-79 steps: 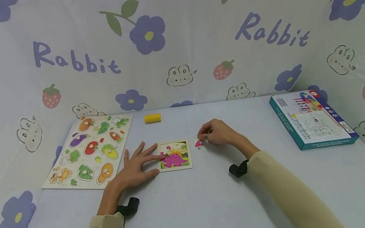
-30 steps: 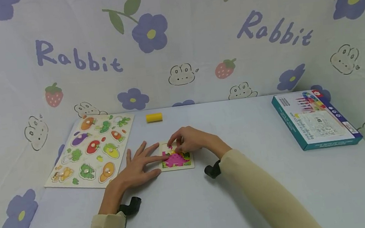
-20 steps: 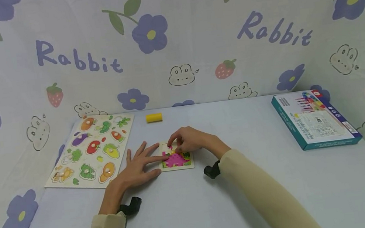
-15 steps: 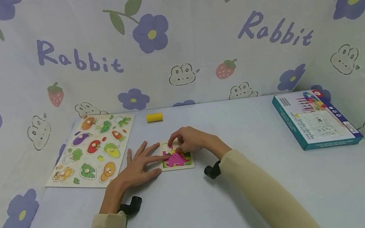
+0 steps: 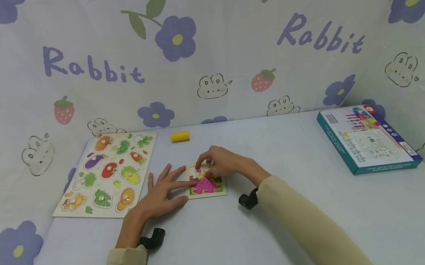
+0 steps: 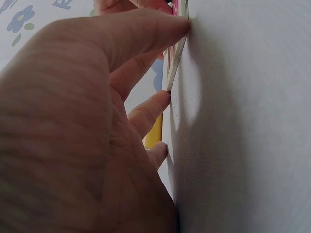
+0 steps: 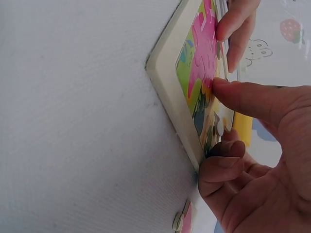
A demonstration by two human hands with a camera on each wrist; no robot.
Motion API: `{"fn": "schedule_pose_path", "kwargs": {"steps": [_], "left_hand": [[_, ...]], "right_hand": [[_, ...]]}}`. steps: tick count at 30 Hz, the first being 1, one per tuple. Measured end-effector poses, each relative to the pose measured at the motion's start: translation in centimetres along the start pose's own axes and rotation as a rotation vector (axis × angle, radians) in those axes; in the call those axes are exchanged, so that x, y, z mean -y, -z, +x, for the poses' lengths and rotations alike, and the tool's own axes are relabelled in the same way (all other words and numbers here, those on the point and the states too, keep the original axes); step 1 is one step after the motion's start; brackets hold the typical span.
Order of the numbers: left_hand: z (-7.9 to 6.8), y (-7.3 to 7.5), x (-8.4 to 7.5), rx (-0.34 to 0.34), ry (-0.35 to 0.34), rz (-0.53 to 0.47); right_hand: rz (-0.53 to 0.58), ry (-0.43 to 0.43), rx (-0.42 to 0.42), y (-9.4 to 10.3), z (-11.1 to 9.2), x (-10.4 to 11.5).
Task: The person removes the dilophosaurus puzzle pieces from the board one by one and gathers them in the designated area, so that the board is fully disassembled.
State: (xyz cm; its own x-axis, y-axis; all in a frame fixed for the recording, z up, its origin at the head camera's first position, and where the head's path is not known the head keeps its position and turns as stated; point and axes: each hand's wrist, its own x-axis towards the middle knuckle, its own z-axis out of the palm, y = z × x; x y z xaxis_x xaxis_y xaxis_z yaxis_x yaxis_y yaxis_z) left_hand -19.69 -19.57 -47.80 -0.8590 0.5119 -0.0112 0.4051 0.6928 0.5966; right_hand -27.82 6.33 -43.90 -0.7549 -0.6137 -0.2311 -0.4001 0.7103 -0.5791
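Observation:
A small square jigsaw puzzle (image 5: pixel 205 187) with a pink dinosaur lies in its pale frame at the middle of the table. My left hand (image 5: pixel 160 194) spreads its straight fingers along the left side, with one fingertip on the dinosaur and the thumb at the frame's near left corner. My right hand (image 5: pixel 223 161) reaches over the upper part and pinches a puzzle piece (image 7: pixel 219 124) between thumb and bent fingers. That piece is mostly hidden by the fingers. Beyond the frame, the right wrist view shows a loose pink puzzle piece (image 7: pixel 186 218) on the table.
A vegetable peg puzzle board (image 5: pixel 116 175) lies at the left, close to my left hand. Behind the puzzle is a yellow cylinder (image 5: pixel 179 137). A flat teal and white box (image 5: pixel 369 140) lies at the far right. A patterned cloth backdrop (image 5: pixel 235 56) rises behind the table.
Since the earliest frame, my right hand has moved left from a loose piece beside the puzzle to over its upper part. Lately its fingers shift only slightly. My left hand stays in place.

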Motion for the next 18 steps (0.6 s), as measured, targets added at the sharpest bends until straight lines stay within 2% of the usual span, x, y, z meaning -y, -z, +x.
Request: {"fn": "schedule_pose_path", "kwargs": {"steps": [18], "left_hand": [[0.02, -0.18, -0.03, -0.007, -0.001, 0.008]], "right_hand": [[0.094, 0.042, -0.085, 0.24, -0.29, -0.89]]}}
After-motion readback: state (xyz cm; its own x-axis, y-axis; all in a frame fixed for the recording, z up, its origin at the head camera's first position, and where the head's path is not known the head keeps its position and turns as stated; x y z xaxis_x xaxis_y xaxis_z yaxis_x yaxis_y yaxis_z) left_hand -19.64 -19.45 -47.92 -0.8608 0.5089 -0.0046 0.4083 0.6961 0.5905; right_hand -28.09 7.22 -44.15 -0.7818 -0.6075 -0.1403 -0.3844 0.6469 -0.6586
